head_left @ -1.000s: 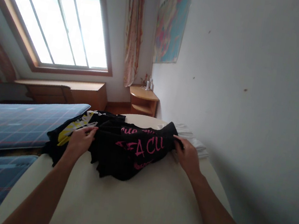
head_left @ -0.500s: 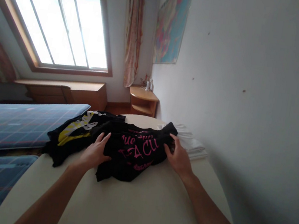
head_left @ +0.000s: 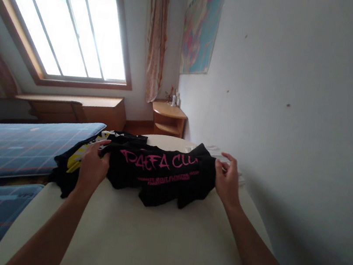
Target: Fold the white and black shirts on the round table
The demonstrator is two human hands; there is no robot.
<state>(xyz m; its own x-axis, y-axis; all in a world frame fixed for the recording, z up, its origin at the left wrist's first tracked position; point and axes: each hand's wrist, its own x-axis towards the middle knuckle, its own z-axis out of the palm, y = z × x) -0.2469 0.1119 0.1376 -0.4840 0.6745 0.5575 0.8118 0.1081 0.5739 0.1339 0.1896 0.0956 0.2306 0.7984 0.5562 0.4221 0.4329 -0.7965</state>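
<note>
A black T-shirt (head_left: 163, 175) with pink lettering is stretched between my two hands over the pale round table (head_left: 146, 247). My left hand (head_left: 94, 166) pinches its left side, fingers closed on the cloth. On the opposite side, my right hand (head_left: 227, 180) grips the fabric between thumb and fingers. The shirt's lower part hangs in loose folds toward the tabletop. Behind my left hand lies another black garment (head_left: 72, 165) with a yellow and white print, partly covered by that hand. White folded cloth (head_left: 216, 152) shows behind the T-shirt at the right.
Blue plaid mattresses (head_left: 29, 141) lie along the left of the table. The white wall (head_left: 290, 167) stands close on the right. Beyond the table are a wooden corner shelf (head_left: 169, 110), a desk (head_left: 101, 103) and a window (head_left: 63, 22).
Both hands have closed on the black T-shirt and spread apart, the left one moving leftward, the right one rightward. The shirt is pulled wider and its pink lettering is more stretched out.
</note>
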